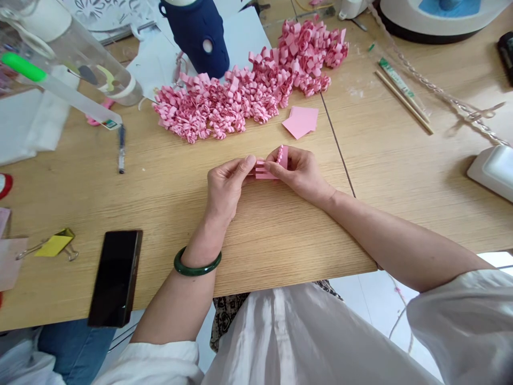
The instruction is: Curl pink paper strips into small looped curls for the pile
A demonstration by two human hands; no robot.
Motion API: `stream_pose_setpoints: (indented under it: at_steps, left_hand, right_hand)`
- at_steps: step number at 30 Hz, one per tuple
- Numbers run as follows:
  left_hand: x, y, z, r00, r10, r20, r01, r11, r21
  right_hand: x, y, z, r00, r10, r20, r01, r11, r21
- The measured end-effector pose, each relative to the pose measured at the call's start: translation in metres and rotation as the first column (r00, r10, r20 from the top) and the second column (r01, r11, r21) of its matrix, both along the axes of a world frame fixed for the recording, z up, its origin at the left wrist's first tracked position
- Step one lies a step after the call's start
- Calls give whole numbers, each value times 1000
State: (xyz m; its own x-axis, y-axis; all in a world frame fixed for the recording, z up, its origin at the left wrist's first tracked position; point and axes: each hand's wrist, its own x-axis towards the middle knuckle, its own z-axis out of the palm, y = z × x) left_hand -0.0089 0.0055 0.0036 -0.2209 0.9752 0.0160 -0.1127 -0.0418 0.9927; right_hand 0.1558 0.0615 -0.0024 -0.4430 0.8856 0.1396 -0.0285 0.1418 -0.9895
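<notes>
Between my two hands is a small pink paper piece [264,173] cut into strips, with a row of small curled loops along its upper right edge. My right hand [302,171] pinches it between thumb and fingers. My left hand [230,184] is closed at the strip ends, thumb against index finger; a strip appears to be in that pinch. Just beyond my hands lie several flat pink paper squares [301,122], fanned in a small stack. Behind them spreads a long heap of curled pink paper pieces [224,104].
A dark blue cup [200,40] stands behind the heap. To the left are a clear bottle [92,59], a pen [121,149], a yellow binder clip [56,243] and a black phone [115,278]. Wooden sticks [404,101], a braided cord [444,99] and a white power strip [495,171] lie right.
</notes>
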Motion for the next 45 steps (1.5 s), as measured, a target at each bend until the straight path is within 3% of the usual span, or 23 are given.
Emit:
stream_pose_setpoints:
  at_steps: [7,14,19,25,31,37,45]
  left_hand:
    - [-1,1,-1,999,-20,-36,21,1000,19]
    - [-3,3,-4,980,97,-172,-82,992,93]
    - [-2,3,-4,977,131,-167,-115,988,100]
    - [-2,2,-3,963,133,-233,-118,990,77]
    - [-1,1,-3,985,84,-150,-84,996,9]
    - [-3,0,-4,975,59,-212,-43,996,80]
    - [-2,2,-4,952,129,-279,-100,988,116]
  right_hand:
    - [0,0,1,999,16,-39,-16,1000,6]
    - [0,1,-3,999,39,-8,-39,999,28]
    - [0,0,-2,999,29,15,-29,999,24]
    - [-1,-1,-1,999,44,-4,-44,999,-7]
    - [-1,0,-3,1000,-7,9,7,1000,-16]
    - [-2,0,-4,1000,-8,-9,8,999,-34]
    - [-1,-1,0,1000,13,26,-13,1000,24]
